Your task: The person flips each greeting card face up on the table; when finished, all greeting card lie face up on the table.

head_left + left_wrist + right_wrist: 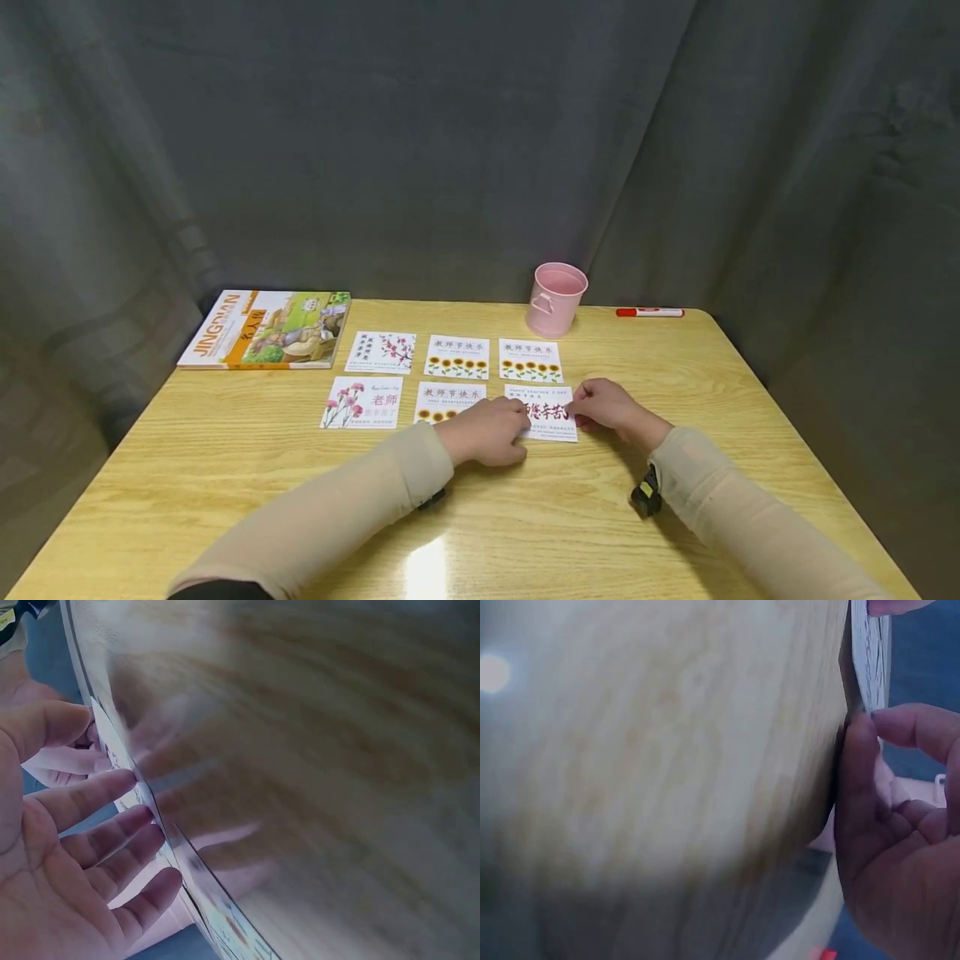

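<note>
A white greeting card with red lettering (551,427) lies at the right end of the front row of cards. Thumb and index finger of my right hand (611,407) pinch its right edge; the right wrist view shows the card (861,656) between them, slightly raised on that side. My left hand (486,432) reaches over its left side, fingers loosely extended and fingertips at the surface. Partly under that hand is a sunflower card (438,396). In the left wrist view the spread fingers (112,859) meet the cards' edges.
Left in the front row lies a pink-flower card (362,402). Behind are a blossom card (380,352) and two sunflower cards, one in the middle (457,357), one right (530,360). Magazines (262,329), a pink bucket (555,300) and a red marker (649,312) line the table's back.
</note>
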`<state>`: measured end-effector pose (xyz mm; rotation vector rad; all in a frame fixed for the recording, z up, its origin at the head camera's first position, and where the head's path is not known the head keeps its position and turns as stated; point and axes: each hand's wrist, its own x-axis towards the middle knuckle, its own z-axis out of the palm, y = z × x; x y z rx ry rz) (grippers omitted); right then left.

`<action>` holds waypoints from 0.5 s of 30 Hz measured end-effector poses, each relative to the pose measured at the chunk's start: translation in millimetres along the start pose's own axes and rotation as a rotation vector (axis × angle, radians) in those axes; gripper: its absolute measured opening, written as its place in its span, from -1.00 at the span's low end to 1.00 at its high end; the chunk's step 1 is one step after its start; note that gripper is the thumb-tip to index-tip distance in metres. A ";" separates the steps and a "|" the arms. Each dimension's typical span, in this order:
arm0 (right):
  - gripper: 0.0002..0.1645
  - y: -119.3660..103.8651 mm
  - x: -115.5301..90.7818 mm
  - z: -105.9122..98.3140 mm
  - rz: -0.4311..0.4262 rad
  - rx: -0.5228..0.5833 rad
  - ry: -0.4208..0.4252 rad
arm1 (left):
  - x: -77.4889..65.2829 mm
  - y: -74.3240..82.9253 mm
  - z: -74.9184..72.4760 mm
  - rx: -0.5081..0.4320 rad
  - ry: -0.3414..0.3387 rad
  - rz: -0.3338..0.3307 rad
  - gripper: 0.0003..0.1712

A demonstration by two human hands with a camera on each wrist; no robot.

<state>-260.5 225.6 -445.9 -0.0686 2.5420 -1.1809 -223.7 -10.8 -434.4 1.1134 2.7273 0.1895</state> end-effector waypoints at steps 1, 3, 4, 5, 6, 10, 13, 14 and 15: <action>-0.75 0.2 1.0 0.1 -0.013 -0.053 0.012 | 0.0 0.4 -0.2 0.001 -0.005 -0.002 -0.62; -0.69 0.5 2.8 0.3 -0.037 -0.145 0.037 | 0.8 0.4 -0.1 0.002 -0.012 -0.006 -0.61; -0.66 0.2 3.6 0.4 -0.045 -0.181 0.049 | 1.4 0.2 0.1 0.004 -0.014 -0.007 -0.61; -0.64 0.2 3.8 0.7 -0.060 -0.210 0.055 | 1.8 0.1 0.4 0.003 -0.015 -0.007 -0.61; -0.63 0.2 4.3 1.2 -0.066 -0.225 0.061 | 2.2 -0.3 0.8 0.000 -0.014 -0.008 -0.62; -0.62 -0.1 4.1 2.3 -0.091 -0.257 0.078 | 2.2 -2.4 2.7 -0.023 -0.003 -0.006 -0.65; -0.64 1.3 4.0 1.5 -0.094 -0.248 0.081 | -2.4 -4.8 2.3 -0.084 0.022 -0.003 -0.59; -0.65 1.5 3.9 0.7 -0.095 -0.241 0.085 | -5.6 -6.4 1.1 -0.112 0.037 0.002 -0.57; -0.66 1.5 3.5 -0.6 -0.101 -0.237 0.090 | -9.5 -8.9 -0.2 -0.146 0.054 0.005 -0.54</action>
